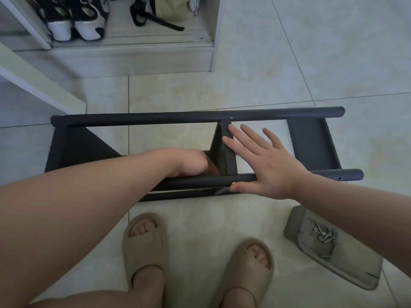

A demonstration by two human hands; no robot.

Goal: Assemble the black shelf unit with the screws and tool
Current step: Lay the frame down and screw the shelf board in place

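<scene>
Bracing the shelf unit (178,118), the right hand (262,165) lies flat, fingers spread, against its middle panel (220,150); the left hand (191,163) beside that panel hides its fingers. Stiff, likely light: hold the rails (200,180).

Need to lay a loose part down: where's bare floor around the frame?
Bare tile lies between the far black tube and the white cabinet, and right of the end panel. Crowded near the slippers and the screw holder.
</scene>
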